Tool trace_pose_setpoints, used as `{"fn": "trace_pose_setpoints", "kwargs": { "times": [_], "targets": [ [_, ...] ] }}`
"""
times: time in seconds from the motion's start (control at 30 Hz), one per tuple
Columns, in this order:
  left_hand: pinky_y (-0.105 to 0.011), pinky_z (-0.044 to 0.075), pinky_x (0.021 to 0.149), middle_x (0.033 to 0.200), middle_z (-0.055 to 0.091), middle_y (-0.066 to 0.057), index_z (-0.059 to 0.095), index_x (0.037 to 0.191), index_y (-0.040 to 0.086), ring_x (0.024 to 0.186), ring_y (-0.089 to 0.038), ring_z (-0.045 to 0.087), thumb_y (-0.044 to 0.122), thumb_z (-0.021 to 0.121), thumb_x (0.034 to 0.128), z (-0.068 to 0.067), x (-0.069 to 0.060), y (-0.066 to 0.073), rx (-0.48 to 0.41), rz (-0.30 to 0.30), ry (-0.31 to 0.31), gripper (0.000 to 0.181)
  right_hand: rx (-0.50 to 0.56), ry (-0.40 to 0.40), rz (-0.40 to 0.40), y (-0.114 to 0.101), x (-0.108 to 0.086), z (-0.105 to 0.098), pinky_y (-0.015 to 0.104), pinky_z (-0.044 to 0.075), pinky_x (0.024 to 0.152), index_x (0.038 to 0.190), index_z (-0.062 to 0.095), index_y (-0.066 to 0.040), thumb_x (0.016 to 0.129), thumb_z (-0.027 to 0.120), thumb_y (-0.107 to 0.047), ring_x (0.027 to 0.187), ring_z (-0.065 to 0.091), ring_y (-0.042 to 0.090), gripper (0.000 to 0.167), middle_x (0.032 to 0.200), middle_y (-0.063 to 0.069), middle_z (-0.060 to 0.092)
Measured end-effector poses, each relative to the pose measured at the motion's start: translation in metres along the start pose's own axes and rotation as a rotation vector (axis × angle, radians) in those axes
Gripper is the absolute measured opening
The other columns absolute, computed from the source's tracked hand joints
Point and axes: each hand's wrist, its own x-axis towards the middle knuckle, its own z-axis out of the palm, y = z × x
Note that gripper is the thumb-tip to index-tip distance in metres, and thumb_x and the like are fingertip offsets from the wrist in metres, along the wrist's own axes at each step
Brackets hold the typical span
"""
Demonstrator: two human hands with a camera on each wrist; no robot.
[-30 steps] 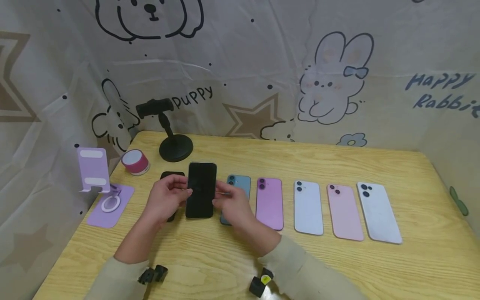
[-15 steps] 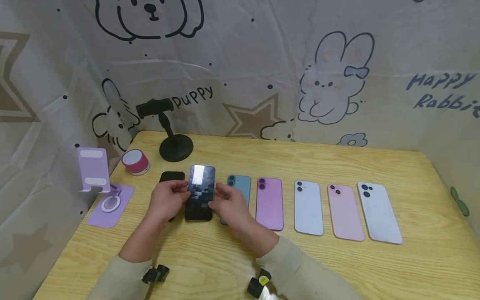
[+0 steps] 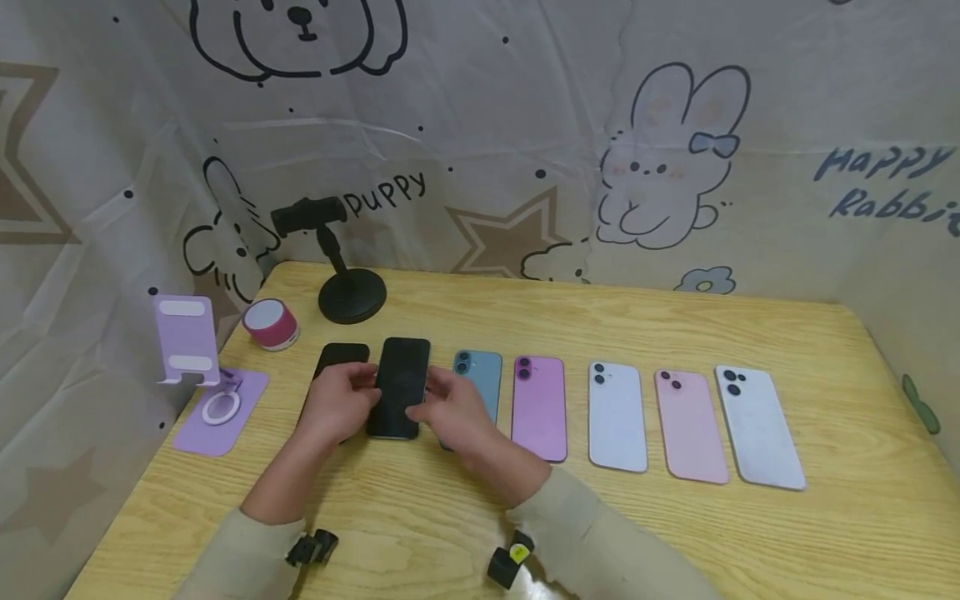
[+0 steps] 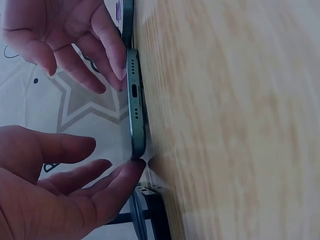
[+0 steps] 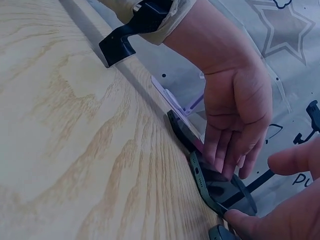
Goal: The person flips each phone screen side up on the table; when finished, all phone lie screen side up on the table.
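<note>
A phone (image 3: 400, 387) with a dark screen facing up lies between the two hands, its green frame with the port visible in the left wrist view (image 4: 135, 100). My left hand (image 3: 333, 406) is at its left side, a fingertip touching the lower edge corner; the other fingers are loosely bent and away from it. On the opposite side my right hand (image 3: 457, 412) has its thumb at the phone's right edge, the other fingers loosely extended. A second dark phone (image 3: 347, 353) lies partly under my left hand, and a teal phone (image 3: 483, 367) partly behind my right hand.
Four more phones lie face down to the right: purple (image 3: 539, 408), white (image 3: 617, 417), pink (image 3: 692, 425) and white (image 3: 759, 425). A lilac stand (image 3: 187, 333), a pink round speaker (image 3: 271, 324) and a black stand (image 3: 352, 296) are at the left and back of the wooden table (image 3: 420, 533).
The phone between the hands has come down toward the table and slightly nearer the body. Both hands have moved a little with it, and the bright reflection on its screen has gone.
</note>
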Motion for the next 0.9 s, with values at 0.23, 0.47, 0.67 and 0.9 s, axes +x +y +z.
{"fn": "trace_pose_setpoints", "kwargs": {
  "times": [0.23,0.47,0.67,0.9],
  "targets": [
    [-0.051,0.047,0.096,0.128,0.058,-0.028,0.051,0.139,-0.009,0.117,-0.038,0.055,0.001,0.060,0.0964,0.000,0.000,-0.001,0.062,0.017,-0.017,0.045,-0.081,-0.024,0.017,-0.002,-0.001,0.002,0.041,0.036,0.109,0.151,0.037,0.002,0.089,0.068,-0.001,0.137,0.041,0.032,0.070,0.151,0.016,0.042],
    [-0.050,0.049,0.093,0.126,0.060,-0.027,0.051,0.140,-0.009,0.110,-0.035,0.060,0.002,0.062,0.0952,0.001,-0.001,0.000,0.114,0.021,-0.021,0.047,-0.152,-0.038,0.022,-0.002,-0.004,0.001,0.043,0.036,0.109,0.153,0.031,0.004,0.091,0.068,-0.003,0.136,0.041,0.034,0.072,0.154,0.019,0.036],
    [-0.050,0.049,0.094,0.128,0.059,-0.028,0.049,0.141,-0.009,0.110,-0.036,0.059,0.003,0.063,0.0955,0.001,-0.001,0.000,0.116,0.002,-0.027,0.049,-0.178,-0.041,0.027,-0.003,-0.004,0.000,0.045,0.036,0.109,0.153,0.032,0.004,0.092,0.068,-0.004,0.135,0.044,0.034,0.072,0.153,0.020,0.039],
    [-0.053,0.043,0.101,0.135,0.055,-0.029,0.045,0.144,-0.010,0.120,-0.039,0.055,0.004,0.063,0.0956,0.000,-0.005,0.004,0.123,0.016,-0.028,0.053,-0.226,-0.074,0.022,-0.010,-0.015,-0.013,0.048,0.033,0.110,0.156,0.028,-0.003,0.094,0.068,-0.012,0.138,0.040,0.033,0.075,0.154,0.020,0.037]
  ]
}}
